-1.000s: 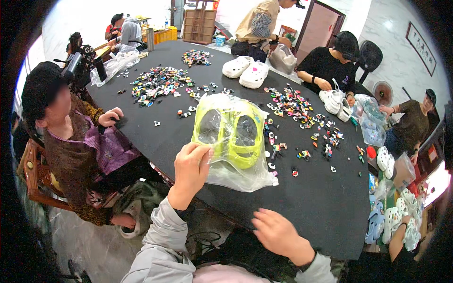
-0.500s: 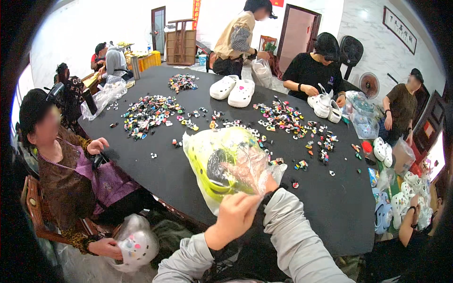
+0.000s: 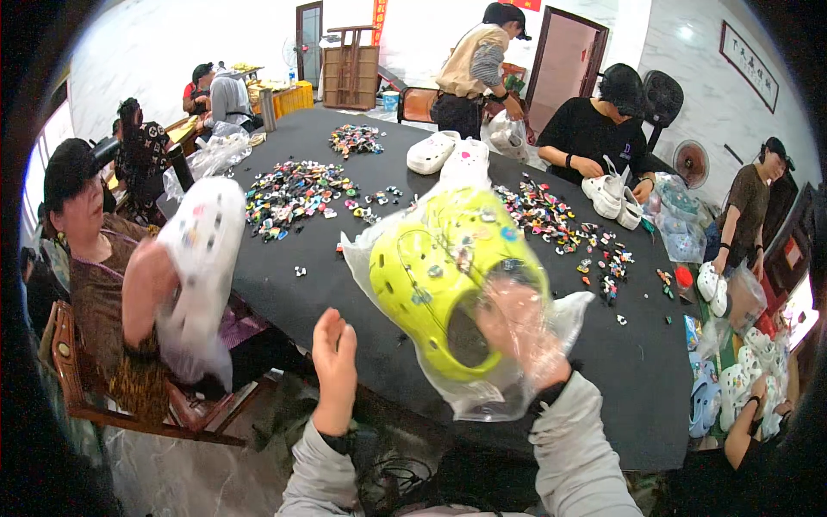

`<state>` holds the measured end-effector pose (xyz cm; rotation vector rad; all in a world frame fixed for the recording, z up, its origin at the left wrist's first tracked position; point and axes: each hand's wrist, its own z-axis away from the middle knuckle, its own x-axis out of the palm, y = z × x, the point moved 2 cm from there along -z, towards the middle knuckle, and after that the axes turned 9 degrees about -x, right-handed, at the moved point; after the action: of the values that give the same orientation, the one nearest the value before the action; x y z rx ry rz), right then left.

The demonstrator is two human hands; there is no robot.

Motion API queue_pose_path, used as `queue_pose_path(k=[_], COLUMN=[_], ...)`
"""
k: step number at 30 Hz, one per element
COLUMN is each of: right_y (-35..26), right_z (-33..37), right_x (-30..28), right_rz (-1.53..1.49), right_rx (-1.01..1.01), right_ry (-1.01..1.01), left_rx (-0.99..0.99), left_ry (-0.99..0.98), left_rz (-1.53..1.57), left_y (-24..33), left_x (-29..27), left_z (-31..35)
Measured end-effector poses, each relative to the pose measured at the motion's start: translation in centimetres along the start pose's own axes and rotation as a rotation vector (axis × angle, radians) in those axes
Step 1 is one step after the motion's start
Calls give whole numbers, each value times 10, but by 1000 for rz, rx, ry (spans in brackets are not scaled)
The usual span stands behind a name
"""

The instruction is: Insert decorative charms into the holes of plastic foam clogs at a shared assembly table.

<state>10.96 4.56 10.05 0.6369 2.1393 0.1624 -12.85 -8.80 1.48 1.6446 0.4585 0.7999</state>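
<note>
Yellow-green clogs (image 3: 448, 284) dotted with small multicoloured charms, inside clear plastic bag (image 3: 517, 362). Table (image 3: 637, 396) black. At 11 o'clock of the clogs, multicoloured charm heap (image 3: 289, 194). At 9 o'clock, white clog (image 3: 202, 250), pale speckled charms. Own sleeves (image 3: 577, 448) grey.

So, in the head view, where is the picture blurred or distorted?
Head view: the white bagged shoe in a neighbour's hand is motion-blurred; the clear plastic bag veils the right hand and glints over the yellow-green clog; the black table edge bends; corners are dark.

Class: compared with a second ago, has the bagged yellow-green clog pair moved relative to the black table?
Yes. The bagged clogs, then resting on the black table, are now lifted off it, toward the camera, in the right hand.
</note>
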Motion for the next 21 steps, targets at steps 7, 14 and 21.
queue_pose_path(k=[7,14,21], right_y=[-23,-38,-39], right_z=[15,57,93], right_x=[-93,-124,-152], right_rz=[-212,-198,-202], right_rx=[170,-17,111], right_ry=[-212,-339,-415], left_rx=[-226,-278,-338], left_ry=[-609,-795,-303], left_rz=[595,292,584], left_y=[40,47,23], left_x=[41,87,101], left_z=[-24,-11,-46])
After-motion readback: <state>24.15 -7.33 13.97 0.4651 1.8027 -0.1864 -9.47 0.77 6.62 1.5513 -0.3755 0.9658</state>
